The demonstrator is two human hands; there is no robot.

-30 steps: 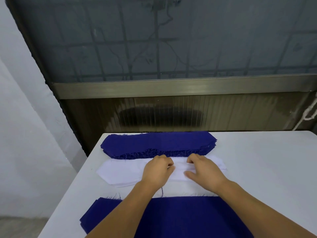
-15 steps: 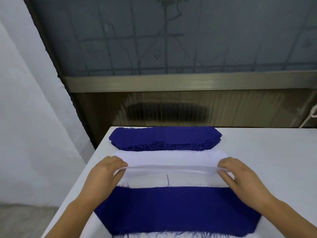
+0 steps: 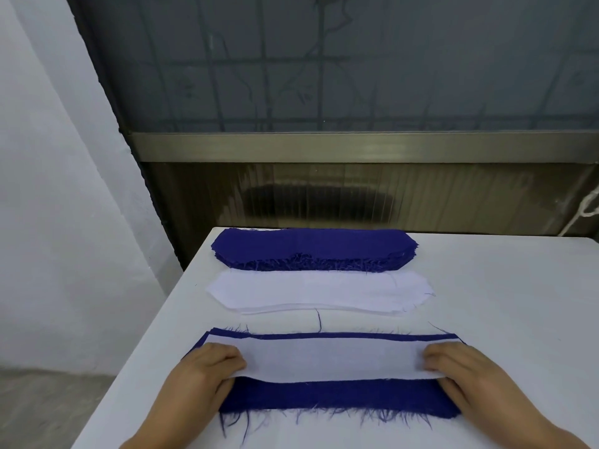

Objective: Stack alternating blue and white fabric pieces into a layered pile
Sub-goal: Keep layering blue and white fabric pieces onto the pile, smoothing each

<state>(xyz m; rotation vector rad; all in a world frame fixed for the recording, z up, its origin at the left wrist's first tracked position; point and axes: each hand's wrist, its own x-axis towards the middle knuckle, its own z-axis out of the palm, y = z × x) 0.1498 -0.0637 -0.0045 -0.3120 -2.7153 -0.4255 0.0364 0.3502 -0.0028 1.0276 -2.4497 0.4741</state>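
On the white table lie a stack of blue fabric pieces (image 3: 314, 249) at the far edge and a stack of white pieces (image 3: 319, 293) just in front of it. Nearest me is the layered pile, its top blue piece (image 3: 337, 396) fraying at the near edge. A single white strip (image 3: 330, 359) lies across that blue piece. My left hand (image 3: 204, 374) pinches the strip's left end and my right hand (image 3: 466, 374) pinches its right end, both resting on the pile.
The white table (image 3: 505, 303) stretches bare to the right. Its left edge drops to a grey floor (image 3: 42, 403). A dark window wall with a metal sill (image 3: 356, 147) stands behind the table. A white cord (image 3: 588, 205) hangs at far right.
My hands moved apart from the middle of the white stack to the ends of one strip, then brought it toward me and laid it on the near blue piece.
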